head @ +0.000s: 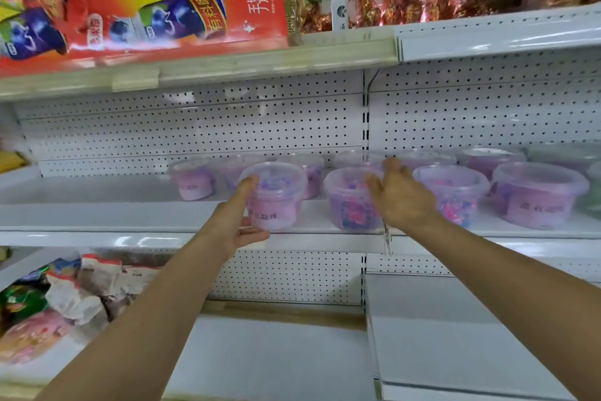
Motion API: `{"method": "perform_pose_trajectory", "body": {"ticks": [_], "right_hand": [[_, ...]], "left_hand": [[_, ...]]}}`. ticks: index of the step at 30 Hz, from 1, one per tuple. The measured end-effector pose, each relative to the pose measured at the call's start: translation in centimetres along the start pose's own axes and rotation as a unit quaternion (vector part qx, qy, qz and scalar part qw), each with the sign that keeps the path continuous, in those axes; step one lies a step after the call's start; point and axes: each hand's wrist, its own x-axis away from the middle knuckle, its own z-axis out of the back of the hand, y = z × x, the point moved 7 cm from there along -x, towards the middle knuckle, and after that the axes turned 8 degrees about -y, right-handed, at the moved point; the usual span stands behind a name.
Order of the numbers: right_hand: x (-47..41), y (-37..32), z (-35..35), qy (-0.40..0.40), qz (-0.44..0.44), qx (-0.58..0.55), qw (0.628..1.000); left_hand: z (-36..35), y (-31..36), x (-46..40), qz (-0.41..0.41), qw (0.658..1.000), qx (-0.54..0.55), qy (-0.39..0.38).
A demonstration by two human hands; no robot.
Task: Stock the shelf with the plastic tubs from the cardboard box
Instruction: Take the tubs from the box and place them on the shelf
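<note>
Left hand (pixel 239 221) grips a pink tub (pixel 274 195) at the shelf (pixel 130 215) front; right hand (pixel 398 197), fingers spread, rests on its three-o'clock neighbour (pixel 349 202). Best set flush, label outward.

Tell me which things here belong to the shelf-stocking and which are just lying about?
Job:
- clear plastic tub of pink and purple beads, held by the left hand
- matching tubs already shelved
- white metal shelf
- right hand

Lying about:
- red printed carton
- white spray bottle
- crumpled snack bags
</note>
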Motion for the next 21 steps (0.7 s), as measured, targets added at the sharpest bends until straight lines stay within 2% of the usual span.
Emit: {"method": "perform_pose_trajectory", "body": {"ticks": [2, 5, 7, 9, 12, 14, 21], "right_hand": [[0.8, -1.2, 0.2, 0.027, 0.059, 0.08, 0.995], [1.7, -2.5, -0.2, 0.017, 0.118, 0.156, 0.98], [1.9, -2.8, -0.6, 0.01, 0.138, 0.193, 0.971], [1.8, -2.7, -0.7, 0.012, 0.15, 0.201, 0.968], [1.5, -2.1, -0.8, 0.025, 0.152, 0.2, 0.968], [1.3, -1.8, -1.0, 0.036, 0.148, 0.208, 0.966], [1.1, -1.4, -0.8, 0.039, 0.141, 0.207, 0.967]], "left_hand": [[0.0, 0.4, -1.2, 0.004, 1.0, -0.026, 0.014], [0.4, 0.9, -3.1, 0.011, 0.994, -0.102, 0.048], [1.6, 1.5, -4.0, -0.011, 0.966, -0.241, 0.095], [1.8, 1.9, -4.1, -0.079, 0.927, -0.353, 0.101], [-0.3, 1.8, -3.1, -0.216, 0.917, -0.335, 0.006], [-1.3, 1.6, -2.9, -0.249, 0.9, -0.358, 0.0], [-3.0, 1.5, -3.6, -0.22, 0.882, -0.413, 0.046]]}}
